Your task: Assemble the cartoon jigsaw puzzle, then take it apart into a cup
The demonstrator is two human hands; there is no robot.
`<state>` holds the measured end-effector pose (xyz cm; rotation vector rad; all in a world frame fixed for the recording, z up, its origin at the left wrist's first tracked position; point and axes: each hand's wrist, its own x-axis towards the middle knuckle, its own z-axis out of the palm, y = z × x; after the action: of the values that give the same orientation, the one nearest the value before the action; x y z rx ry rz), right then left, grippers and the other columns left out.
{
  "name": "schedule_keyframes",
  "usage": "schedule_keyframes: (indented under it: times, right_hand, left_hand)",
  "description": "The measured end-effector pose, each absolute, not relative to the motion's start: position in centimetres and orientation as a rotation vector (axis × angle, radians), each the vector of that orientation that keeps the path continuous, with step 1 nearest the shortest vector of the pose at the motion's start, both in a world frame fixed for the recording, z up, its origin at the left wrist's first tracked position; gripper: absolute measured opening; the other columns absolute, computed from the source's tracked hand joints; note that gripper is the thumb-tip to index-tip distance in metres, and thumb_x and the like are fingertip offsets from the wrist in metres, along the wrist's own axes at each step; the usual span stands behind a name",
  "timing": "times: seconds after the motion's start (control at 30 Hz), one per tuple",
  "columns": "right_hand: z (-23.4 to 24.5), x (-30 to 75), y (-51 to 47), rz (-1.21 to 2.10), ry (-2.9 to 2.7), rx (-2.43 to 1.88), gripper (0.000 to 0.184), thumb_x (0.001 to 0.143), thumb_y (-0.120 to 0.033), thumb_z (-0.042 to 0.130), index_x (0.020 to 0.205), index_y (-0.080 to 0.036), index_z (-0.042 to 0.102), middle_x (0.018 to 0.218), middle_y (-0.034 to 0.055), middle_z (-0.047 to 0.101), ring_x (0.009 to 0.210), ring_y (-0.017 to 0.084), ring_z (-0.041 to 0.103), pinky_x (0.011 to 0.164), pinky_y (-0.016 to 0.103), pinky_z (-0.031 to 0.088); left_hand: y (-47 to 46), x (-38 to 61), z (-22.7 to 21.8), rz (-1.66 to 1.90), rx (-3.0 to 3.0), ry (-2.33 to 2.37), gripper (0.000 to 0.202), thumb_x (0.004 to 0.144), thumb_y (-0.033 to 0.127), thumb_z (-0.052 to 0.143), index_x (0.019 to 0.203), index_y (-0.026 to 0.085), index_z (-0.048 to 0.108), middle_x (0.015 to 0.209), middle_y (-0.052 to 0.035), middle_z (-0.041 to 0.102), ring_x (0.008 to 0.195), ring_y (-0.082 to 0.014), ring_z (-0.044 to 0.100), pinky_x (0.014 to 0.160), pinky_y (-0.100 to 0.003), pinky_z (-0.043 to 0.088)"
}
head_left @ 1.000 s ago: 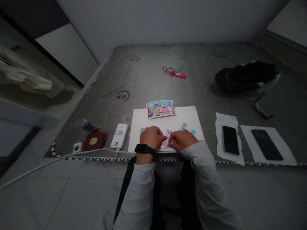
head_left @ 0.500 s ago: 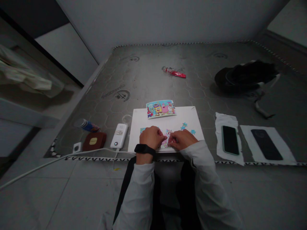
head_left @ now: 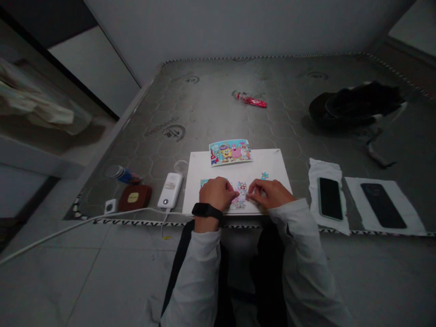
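A white board [head_left: 238,169] lies at the near edge of a grey mattress. On it sits a partly built cartoon jigsaw [head_left: 239,200], mostly hidden by my hands. My left hand [head_left: 217,193], with a black watch at the wrist, rests curled on the jigsaw's left part. My right hand [head_left: 270,192] is pinched at the jigsaw's right edge; what it holds is too small to make out. A loose blue piece [head_left: 265,175] lies just beyond my right hand. A colourful reference picture [head_left: 230,151] sits at the board's far edge.
Left of the board are a white power bank [head_left: 170,190] with cable, a brown case [head_left: 134,198] and a can [head_left: 119,173]. Two phones [head_left: 329,198] [head_left: 383,205] lie on white cloths at the right. A red tube [head_left: 251,100] and dark clothing [head_left: 354,105] lie farther back.
My right hand has shifted a little to the right and now covers one of the loose blue pieces. The view has tilted slightly. My left hand stays on the jigsaw.
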<state>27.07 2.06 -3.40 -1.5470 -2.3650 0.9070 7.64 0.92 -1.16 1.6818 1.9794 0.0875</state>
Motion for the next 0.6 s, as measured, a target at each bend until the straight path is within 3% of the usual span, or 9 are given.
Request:
schedule_keyframes:
  times: [0.3, 0.47, 0.6]
  right_hand:
    - [-2.9, 30.3, 2.3, 0.918, -2.332, -1.872, 0.019, 0.074, -0.037, 0.080, 0.084, -0.024, 0.070, 0.069, -0.0031, 0.066, 0.064, 0.014, 0.059, 0.060, 0.026, 0.037]
    - [-2.4, 30.8, 2.4, 1.001, -2.441, -1.735, 0.029, 0.071, -0.031, 0.083, 0.098, -0.028, 0.074, 0.074, -0.0049, 0.067, 0.063, 0.012, 0.059, 0.061, 0.024, 0.038]
    - [-2.3, 30.5, 2.5, 1.015, -2.507, -1.689, 0.023, 0.075, -0.034, 0.080, 0.097, -0.028, 0.077, 0.072, -0.0041, 0.066, 0.064, 0.012, 0.059, 0.062, 0.024, 0.038]
  left_hand:
    - [0.7, 7.9, 0.0, 0.126, 1.694, 1.888, 0.015, 0.072, 0.038, 0.079, 0.076, 0.024, 0.076, 0.084, -0.0047, 0.075, 0.080, -0.0208, 0.067, 0.075, -0.033, 0.048]
    - [0.6, 8.2, -0.5, 0.064, 1.732, 1.828, 0.021, 0.069, 0.041, 0.083, 0.079, 0.023, 0.077, 0.086, -0.0057, 0.075, 0.084, -0.0216, 0.067, 0.079, -0.034, 0.049]
    - [0.7, 8.4, -1.0, 0.001, 1.749, 1.816, 0.020, 0.066, 0.039, 0.085, 0.077, 0.024, 0.077, 0.087, -0.0058, 0.075, 0.083, -0.0216, 0.067, 0.077, -0.033, 0.050]
